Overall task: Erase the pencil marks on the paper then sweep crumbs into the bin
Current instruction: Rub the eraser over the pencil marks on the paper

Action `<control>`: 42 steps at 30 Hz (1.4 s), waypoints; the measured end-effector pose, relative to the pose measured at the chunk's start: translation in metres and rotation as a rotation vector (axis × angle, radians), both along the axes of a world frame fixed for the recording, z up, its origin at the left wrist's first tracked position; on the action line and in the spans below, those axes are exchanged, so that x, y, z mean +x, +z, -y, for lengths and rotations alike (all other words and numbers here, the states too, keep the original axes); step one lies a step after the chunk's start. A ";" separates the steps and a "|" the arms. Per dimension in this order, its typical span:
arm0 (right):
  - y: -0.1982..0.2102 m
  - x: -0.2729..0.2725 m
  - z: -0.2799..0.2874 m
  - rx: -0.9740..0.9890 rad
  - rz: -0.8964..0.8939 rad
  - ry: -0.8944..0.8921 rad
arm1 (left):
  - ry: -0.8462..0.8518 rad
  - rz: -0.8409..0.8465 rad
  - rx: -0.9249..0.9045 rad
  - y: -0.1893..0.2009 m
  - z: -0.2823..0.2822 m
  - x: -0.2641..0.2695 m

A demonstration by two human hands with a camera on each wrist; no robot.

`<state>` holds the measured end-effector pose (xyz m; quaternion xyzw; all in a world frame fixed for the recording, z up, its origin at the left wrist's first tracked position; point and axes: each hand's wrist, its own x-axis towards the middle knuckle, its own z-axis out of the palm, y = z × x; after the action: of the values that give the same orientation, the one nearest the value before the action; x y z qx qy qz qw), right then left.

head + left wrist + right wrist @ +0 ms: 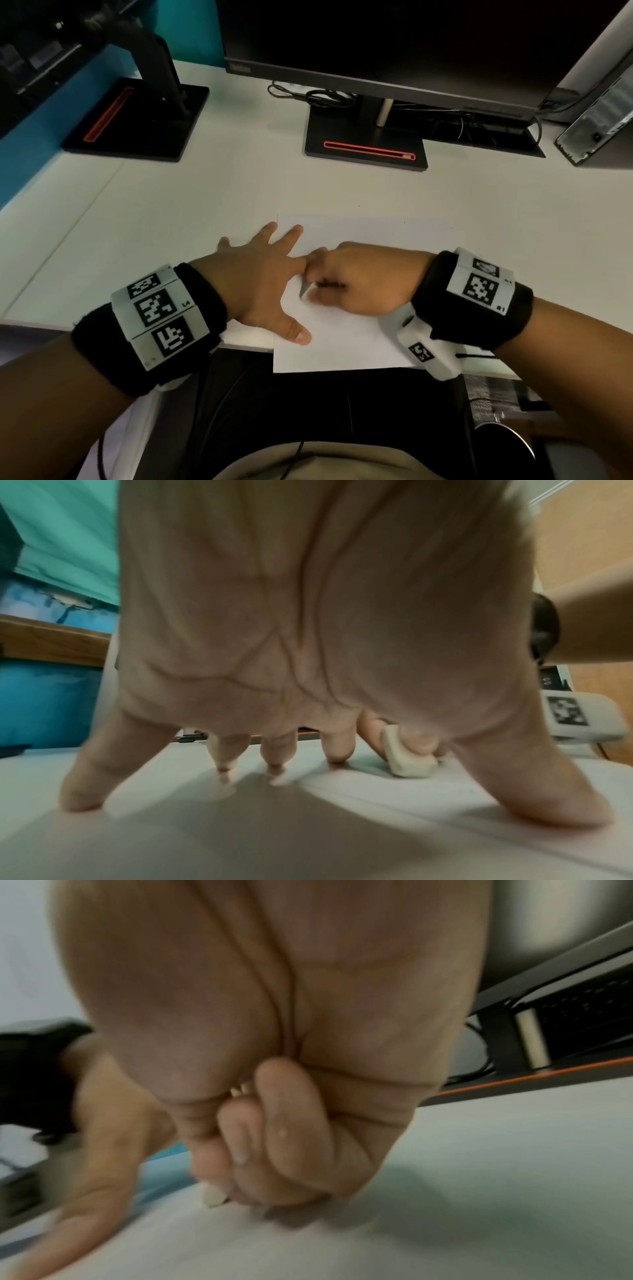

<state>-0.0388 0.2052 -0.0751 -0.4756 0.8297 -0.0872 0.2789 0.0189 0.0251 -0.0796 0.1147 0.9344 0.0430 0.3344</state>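
Note:
A white sheet of paper point(359, 233) lies at the desk's near edge and overhangs it a little. My left hand point(260, 274) lies flat on the paper's left side, fingers spread, thumb point(298, 334) pressing near the lower left. My right hand point(356, 277) is curled beside it and pinches a small cream eraser point(407, 761) whose lower edge touches the paper. In the right wrist view only the eraser's tip point(214, 1196) shows below the curled fingers point(274, 1123). Pencil marks are too faint to make out.
A monitor stand point(366, 144) with a red slot stands behind the paper, and a second black stand point(137, 120) sits at the back left. Cables point(318, 94) trail under the monitor. A computer case point(596, 120) is at the far right. No bin is in view.

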 end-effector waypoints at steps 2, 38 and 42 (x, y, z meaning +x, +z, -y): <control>0.001 -0.011 -0.003 0.013 -0.023 -0.089 | -0.006 -0.003 -0.007 0.000 0.000 0.000; 0.004 -0.006 -0.019 0.023 -0.072 -0.087 | -0.019 0.004 -0.055 -0.002 0.000 -0.001; 0.005 -0.005 -0.027 0.071 -0.047 -0.085 | -0.026 0.003 -0.061 -0.001 -0.001 -0.001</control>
<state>-0.0443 0.2317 -0.0700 -0.4318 0.8580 -0.0584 0.2720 0.0183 0.0257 -0.0808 0.1163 0.9333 0.0103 0.3396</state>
